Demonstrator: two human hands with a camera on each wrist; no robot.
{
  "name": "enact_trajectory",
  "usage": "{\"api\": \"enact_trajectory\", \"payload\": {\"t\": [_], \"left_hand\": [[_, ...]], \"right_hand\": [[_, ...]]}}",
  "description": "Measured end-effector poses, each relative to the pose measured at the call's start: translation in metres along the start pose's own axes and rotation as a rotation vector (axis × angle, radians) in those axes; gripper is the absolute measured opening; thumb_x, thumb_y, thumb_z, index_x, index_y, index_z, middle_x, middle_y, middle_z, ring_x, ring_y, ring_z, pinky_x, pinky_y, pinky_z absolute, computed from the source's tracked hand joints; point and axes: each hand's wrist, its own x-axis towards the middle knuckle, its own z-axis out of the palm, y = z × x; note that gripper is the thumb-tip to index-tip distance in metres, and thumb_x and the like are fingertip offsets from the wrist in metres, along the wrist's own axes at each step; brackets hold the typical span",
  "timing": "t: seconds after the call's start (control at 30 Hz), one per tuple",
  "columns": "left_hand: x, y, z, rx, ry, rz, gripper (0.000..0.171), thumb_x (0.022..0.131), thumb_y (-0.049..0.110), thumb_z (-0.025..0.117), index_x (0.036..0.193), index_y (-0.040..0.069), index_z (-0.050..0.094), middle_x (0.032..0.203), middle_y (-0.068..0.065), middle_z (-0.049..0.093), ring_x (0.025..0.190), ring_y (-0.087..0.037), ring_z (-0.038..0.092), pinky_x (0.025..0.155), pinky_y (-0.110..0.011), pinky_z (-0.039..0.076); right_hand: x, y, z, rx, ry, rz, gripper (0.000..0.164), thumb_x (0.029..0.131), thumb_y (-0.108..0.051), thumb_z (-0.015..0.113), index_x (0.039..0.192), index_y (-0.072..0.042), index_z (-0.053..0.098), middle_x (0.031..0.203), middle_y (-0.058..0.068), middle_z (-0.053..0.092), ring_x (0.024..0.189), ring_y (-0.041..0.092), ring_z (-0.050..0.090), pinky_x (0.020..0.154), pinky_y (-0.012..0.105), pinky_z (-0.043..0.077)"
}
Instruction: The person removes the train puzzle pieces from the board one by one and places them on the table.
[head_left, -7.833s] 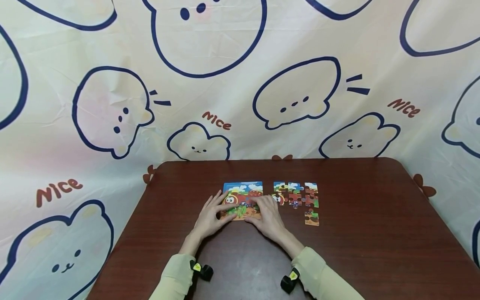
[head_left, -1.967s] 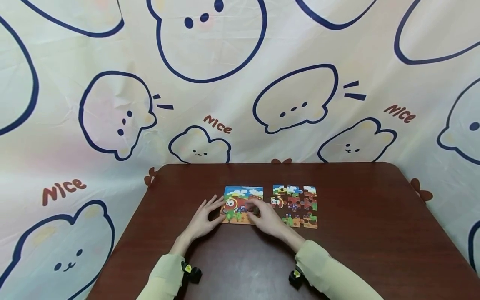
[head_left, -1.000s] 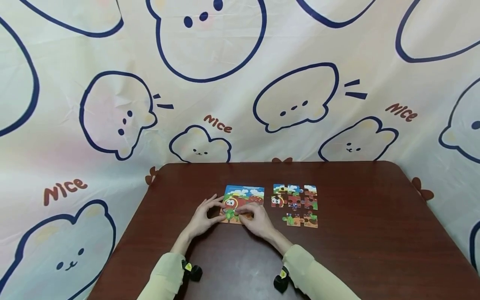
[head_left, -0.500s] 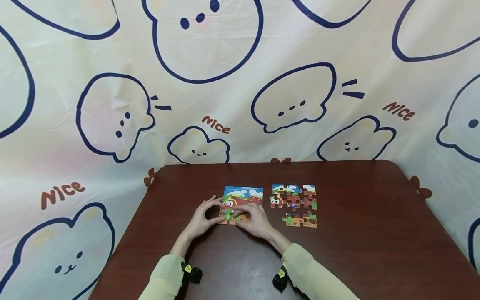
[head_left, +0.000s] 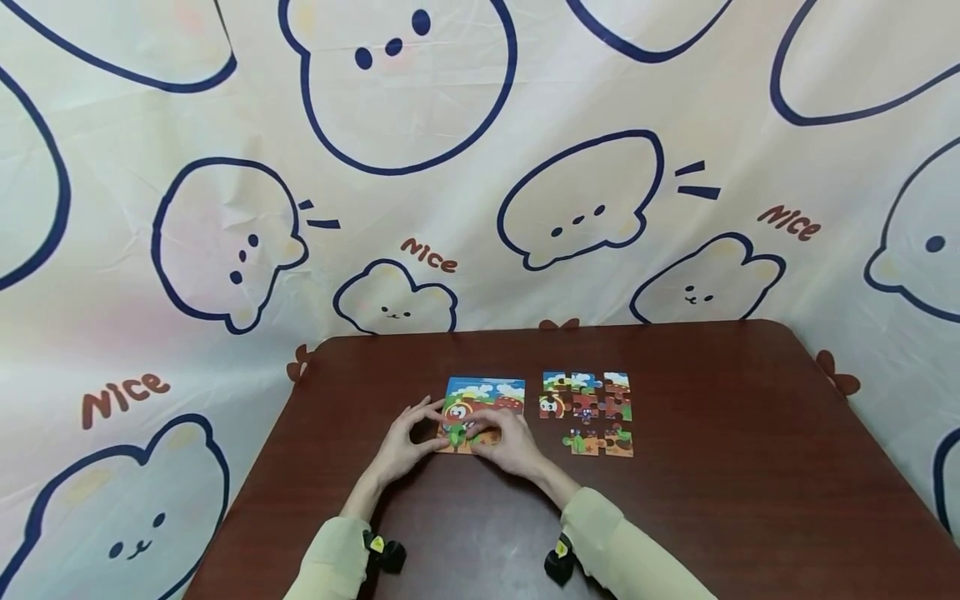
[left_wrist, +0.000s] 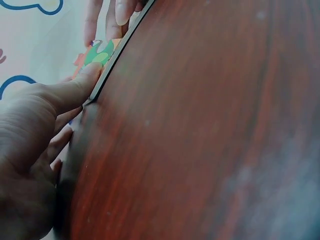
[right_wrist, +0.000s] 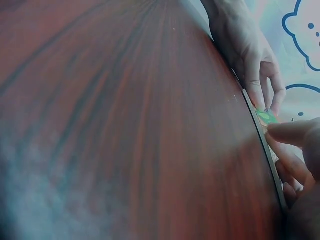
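Observation:
A jigsaw puzzle board (head_left: 487,390) with a bright cartoon picture lies on the brown table. My left hand (head_left: 401,440) holds its left side, index finger near the middle of that edge and thumb at the lower corner. Over the board's lower half, my right hand (head_left: 513,442) has thumb and index finger curled at a green puzzle piece (head_left: 455,437). The left wrist view shows this green piece (left_wrist: 102,54) standing above the board's rim, left thumb against it and right fingertips just behind. In the right wrist view, both hands meet around the green piece (right_wrist: 266,117).
Several loose puzzle pieces (head_left: 587,407) lie in rough rows to the right of the board, with a gap at their lower left. The table (head_left: 712,467) extends toward me and to both sides. Behind it hangs a printed cloth (head_left: 465,200).
A bottom-row piece has joined the loose rows since the oldest frame. My right hand has then moved left across the board to the green piece; the left hand stays at the left edge.

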Motion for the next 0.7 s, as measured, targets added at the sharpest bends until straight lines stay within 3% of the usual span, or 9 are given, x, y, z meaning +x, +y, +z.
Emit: {"api": "enact_trajectory", "payload": {"t": [0.2, 0.4, 0.47, 0.6, 0.7], "left_hand": [[0.000, -0.002, 0.003, 0.069, 0.003, -0.010, 0.019, 0.095, 0.015, 0.087, 0.112, 0.013, 0.077, 0.164, -0.016, 0.059, 0.166, -0.045, 0.034, 0.137, -0.071, 0.014], [-0.001, -0.001, 0.005, 0.123, 0.047, 0.011, 0.019, 0.094, 0.015, 0.088, 0.111, 0.012, 0.079, 0.161, -0.015, 0.062, 0.164, -0.044, 0.039, 0.136, -0.071, 0.019], [-0.002, -0.001, 0.007, 0.142, 0.060, 0.024, 0.018, 0.096, 0.015, 0.086, 0.113, 0.012, 0.081, 0.160, -0.015, 0.063, 0.163, -0.044, 0.040, 0.136, -0.071, 0.020], [-0.003, -0.004, 0.010, 0.184, 0.075, 0.074, 0.016, 0.101, 0.013, 0.080, 0.117, 0.011, 0.084, 0.159, -0.016, 0.064, 0.162, -0.045, 0.043, 0.134, -0.072, 0.023], [-0.004, -0.005, 0.011, 0.195, 0.085, 0.097, 0.015, 0.102, 0.010, 0.078, 0.115, 0.011, 0.084, 0.158, -0.016, 0.064, 0.160, -0.046, 0.044, 0.133, -0.073, 0.024]], "right_hand": [[-0.001, -0.002, 0.000, -0.025, 0.009, 0.022, 0.039, 0.090, -0.008, 0.088, 0.128, -0.012, 0.079, 0.099, -0.001, 0.086, 0.112, 0.028, 0.078, 0.122, 0.073, 0.030], [0.000, -0.003, 0.002, -0.025, 0.023, 0.076, 0.040, 0.090, -0.013, 0.091, 0.127, -0.011, 0.079, 0.098, -0.003, 0.084, 0.119, 0.027, 0.067, 0.125, 0.068, 0.030], [0.000, -0.003, 0.003, -0.027, 0.031, 0.083, 0.039, 0.089, -0.013, 0.091, 0.127, -0.011, 0.080, 0.097, -0.004, 0.084, 0.117, 0.025, 0.070, 0.127, 0.067, 0.030], [-0.001, -0.001, 0.005, -0.057, 0.069, 0.058, 0.037, 0.087, -0.011, 0.093, 0.123, -0.010, 0.082, 0.092, -0.005, 0.084, 0.109, 0.023, 0.076, 0.126, 0.069, 0.035], [-0.002, -0.002, 0.006, -0.073, 0.092, 0.052, 0.037, 0.086, -0.011, 0.094, 0.121, -0.009, 0.083, 0.090, -0.006, 0.084, 0.108, 0.022, 0.075, 0.121, 0.064, 0.042]]}}
